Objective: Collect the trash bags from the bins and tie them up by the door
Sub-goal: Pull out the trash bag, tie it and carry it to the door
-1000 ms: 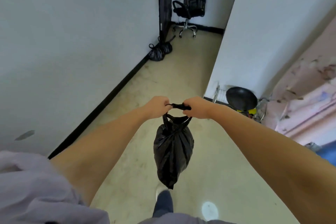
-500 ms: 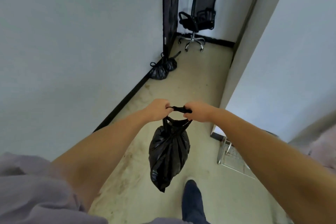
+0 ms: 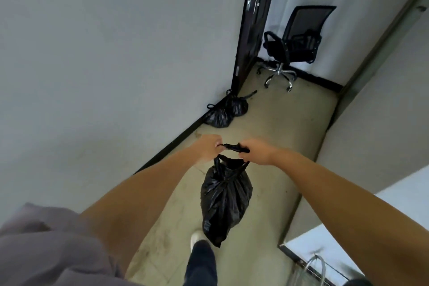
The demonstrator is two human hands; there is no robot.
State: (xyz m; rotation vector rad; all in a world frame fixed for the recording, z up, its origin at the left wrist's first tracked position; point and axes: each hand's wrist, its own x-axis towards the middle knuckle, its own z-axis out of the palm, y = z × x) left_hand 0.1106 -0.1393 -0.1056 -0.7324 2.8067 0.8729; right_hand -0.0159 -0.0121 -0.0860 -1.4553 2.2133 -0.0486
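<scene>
A black trash bag (image 3: 225,202) hangs in front of me above the hallway floor, its gathered top stretched between my two hands. My left hand (image 3: 207,148) grips one end of the twisted handles and my right hand (image 3: 256,151) grips the other end. Two tied black trash bags (image 3: 224,112) sit on the floor against the left wall, beside the dark door (image 3: 251,28). They lie ahead of my hands, a few steps away.
A black mesh office chair (image 3: 293,42) on a chrome base stands past the door at the hallway's end. White walls close in on both sides. A wire rack (image 3: 313,269) sits low at the right. My foot (image 3: 197,239) is under the bag.
I have walked forward down the hallway with the bag held between both hands. The door, the two floor bags and the chair are closer; the pan by the right wall has left view.
</scene>
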